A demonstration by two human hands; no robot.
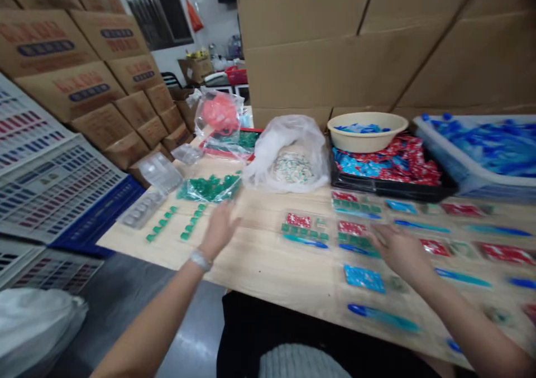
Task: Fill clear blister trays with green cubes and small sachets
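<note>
My left hand reaches out over the wooden table, fingers stretched toward a clear bag of small green pieces; it holds nothing. Rows of loose green pieces lie just left of it. My right hand rests palm down, fingers spread, on clear blister trays that hold red packets, green pieces and blue pens. A tray with a blue packet lies near its wrist.
A white plastic bag, a pink bag, a beige bowl over a black tray of red and blue packets, and a bin of blue parts stand at the back. Cardboard boxes are stacked left.
</note>
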